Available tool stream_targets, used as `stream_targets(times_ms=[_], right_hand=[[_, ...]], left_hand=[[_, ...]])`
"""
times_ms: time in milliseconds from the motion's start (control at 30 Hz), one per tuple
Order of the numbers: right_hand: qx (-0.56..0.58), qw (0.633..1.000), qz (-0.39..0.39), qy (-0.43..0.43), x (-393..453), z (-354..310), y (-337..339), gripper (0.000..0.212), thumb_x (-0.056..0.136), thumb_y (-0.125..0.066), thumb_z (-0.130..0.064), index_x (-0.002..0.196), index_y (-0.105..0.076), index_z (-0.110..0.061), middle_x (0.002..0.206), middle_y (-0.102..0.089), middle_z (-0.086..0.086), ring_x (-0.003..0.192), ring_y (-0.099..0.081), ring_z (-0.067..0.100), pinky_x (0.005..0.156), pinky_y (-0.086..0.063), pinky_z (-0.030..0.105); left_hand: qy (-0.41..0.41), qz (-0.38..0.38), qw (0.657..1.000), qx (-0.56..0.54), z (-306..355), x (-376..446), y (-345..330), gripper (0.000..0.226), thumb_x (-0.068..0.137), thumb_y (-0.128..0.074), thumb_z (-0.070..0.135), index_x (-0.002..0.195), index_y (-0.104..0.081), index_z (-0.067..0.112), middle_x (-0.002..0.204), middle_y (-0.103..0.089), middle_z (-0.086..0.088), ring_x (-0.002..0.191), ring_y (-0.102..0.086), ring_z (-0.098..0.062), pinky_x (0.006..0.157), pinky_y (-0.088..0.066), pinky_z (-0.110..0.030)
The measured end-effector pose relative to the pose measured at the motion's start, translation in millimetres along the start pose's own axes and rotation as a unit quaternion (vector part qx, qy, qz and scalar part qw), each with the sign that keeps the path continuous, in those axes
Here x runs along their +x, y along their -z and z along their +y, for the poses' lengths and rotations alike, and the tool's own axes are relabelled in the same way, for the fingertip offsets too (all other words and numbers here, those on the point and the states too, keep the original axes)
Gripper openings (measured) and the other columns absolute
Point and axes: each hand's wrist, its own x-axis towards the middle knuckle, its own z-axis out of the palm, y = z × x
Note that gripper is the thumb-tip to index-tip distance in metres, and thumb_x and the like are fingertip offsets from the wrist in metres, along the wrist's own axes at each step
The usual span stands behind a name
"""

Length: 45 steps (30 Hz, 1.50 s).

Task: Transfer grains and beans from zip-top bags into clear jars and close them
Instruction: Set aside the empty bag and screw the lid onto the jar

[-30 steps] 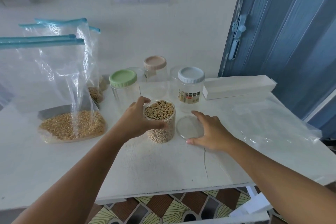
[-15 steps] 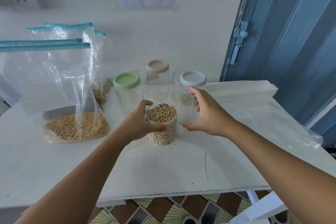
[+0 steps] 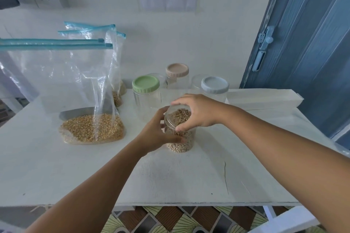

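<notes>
**Clear lid going onto the bean jar**

The jar [image 3: 180, 134], nearly full of pale beans, is standing mid-table [image 3: 189, 176]. The left hand [image 3: 159, 134] is gripping its side; the right hand [image 3: 197, 111], earlier flat on the table, is now holding the clear lid [image 3: 177, 114] over its mouth.

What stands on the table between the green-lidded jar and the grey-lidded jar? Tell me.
In the head view, the beige-lidded jar stands between the green-lidded jar and the grey-lidded jar, set further back.
</notes>
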Motion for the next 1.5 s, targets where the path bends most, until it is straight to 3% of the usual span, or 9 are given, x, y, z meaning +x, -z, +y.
stream_targets(times_ms=[267,600,733,900,1000,1100,1167,1367,1500], right_hand=[[-0.051,0.996,-0.066,0.036,19,-1,9,0.096,0.069,-0.089,-0.057,0.153,-0.048,-0.032,0.155,-0.043,-0.018,0.141,-0.043,0.009,0.115,-0.041,0.034],[-0.043,0.993,-0.093,0.055,21,12,9,0.105,0.063,-0.083,-0.076,0.153,-0.045,-0.038,0.149,-0.046,-0.014,0.138,-0.045,0.012,0.114,-0.042,0.04],[-0.068,0.99,-0.113,0.053,15,13,10,0.108,0.071,-0.084,-0.066,0.161,-0.033,-0.034,0.158,-0.036,-0.012,0.144,-0.037,0.012,0.119,-0.036,0.038],[-0.079,0.996,-0.047,0.01,11,7,-1,0.107,0.057,-0.079,-0.083,0.148,-0.049,-0.036,0.127,-0.049,-0.013,0.12,-0.053,0.014,0.102,-0.05,0.041],[-0.043,0.997,-0.069,-0.017,8,6,2,0.112,0.059,-0.072,-0.089,0.153,-0.041,-0.036,0.143,-0.046,-0.013,0.134,-0.046,0.013,0.11,-0.045,0.041],[-0.024,0.995,-0.092,-0.031,3,7,9,0.111,0.071,-0.077,-0.075,0.161,-0.028,-0.035,0.163,-0.034,-0.011,0.149,-0.035,0.013,0.12,-0.035,0.04],[-0.03,0.996,-0.079,-0.04,1,6,8,0.112,0.071,-0.082,-0.069,0.161,-0.026,-0.035,0.161,-0.037,-0.008,0.146,-0.039,0.016,0.118,-0.039,0.041],[-0.051,0.994,0.02,-0.092,-2,-3,-8,0.123,0.055,-0.075,-0.089,0.154,-0.03,-0.031,0.14,-0.054,-0.003,0.122,-0.056,0.019,0.098,-0.052,0.043],[0.039,0.995,-0.019,-0.086,-8,0,-5,0.123,0.065,-0.076,-0.083,0.161,-0.015,-0.038,0.159,-0.043,-0.004,0.14,-0.048,0.018,0.111,-0.045,0.041]], left_hand=[[0.013,0.008,1.0,-0.006,-2,7,-4,0.098,0.056,-0.105,0.02,0.139,-0.054,0.036,0.127,-0.07,0.008,0.119,-0.067,-0.015,0.101,-0.059,-0.046],[0.016,0.029,0.999,-0.002,-3,4,-9,0.097,0.061,-0.103,0.02,0.143,-0.053,0.036,0.131,-0.069,0.007,0.123,-0.066,-0.014,0.105,-0.056,-0.045],[0.006,0.036,0.999,0.0,-4,3,-10,0.094,0.064,-0.102,0.015,0.142,-0.053,0.034,0.128,-0.069,0.009,0.119,-0.067,-0.01,0.103,-0.057,-0.035],[0.004,0.03,1.0,-0.004,-11,7,-7,0.096,0.059,-0.103,0.02,0.138,-0.054,0.042,0.127,-0.069,0.013,0.12,-0.065,-0.01,0.105,-0.057,-0.041],[0.003,0.029,1.0,-0.006,-15,10,-6,0.096,0.053,-0.104,0.029,0.134,-0.055,0.047,0.125,-0.07,0.012,0.121,-0.065,-0.015,0.103,-0.057,-0.045],[-0.002,0.03,1.0,0.001,-17,12,-6,0.097,0.052,-0.104,0.032,0.133,-0.054,0.049,0.126,-0.069,0.015,0.121,-0.065,-0.014,0.103,-0.058,-0.044],[-0.005,0.029,1.0,0.002,-17,13,-6,0.098,0.051,-0.104,0.035,0.133,-0.053,0.05,0.125,-0.068,0.017,0.12,-0.065,-0.013,0.102,-0.058,-0.043],[-0.013,0.022,1.0,0.006,-15,13,-4,0.1,0.05,-0.104,0.038,0.134,-0.052,0.053,0.123,-0.069,0.018,0.117,-0.066,-0.013,0.098,-0.061,-0.043],[-0.015,0.017,1.0,0.01,-15,12,-3,0.1,0.055,-0.104,0.032,0.138,-0.05,0.049,0.123,-0.068,0.019,0.116,-0.066,-0.009,0.095,-0.061,-0.035]])
